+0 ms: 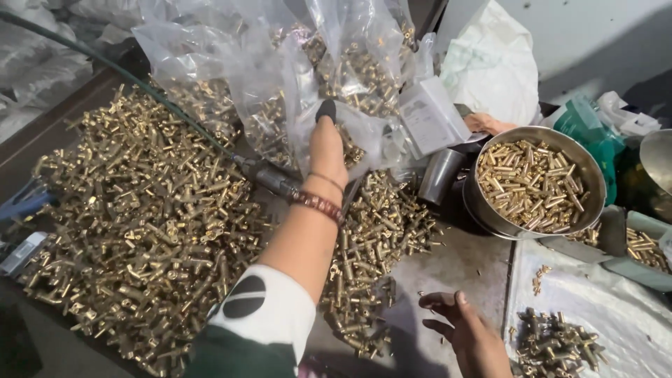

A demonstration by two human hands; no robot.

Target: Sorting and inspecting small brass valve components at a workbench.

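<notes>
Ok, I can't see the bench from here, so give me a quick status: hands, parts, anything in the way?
Left hand up in the clear plastic bag of brass parts. Right hand open, empty, over the bench. Loose brass fittings heaped left; hose tool lying beside the left arm.

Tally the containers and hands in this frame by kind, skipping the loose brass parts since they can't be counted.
Round metal bowl of brass parts: 1
Small metal cup: 1
Clear plastic bags of brass parts: at least 2, overlapping
Left hand, in a bag: 1
Right hand, open: 1
Total: at least 6

I can't see my left hand's [327, 143] fingertips inside the clear plastic bag [280, 77]; my right hand [465, 329] is cut off below.
</notes>
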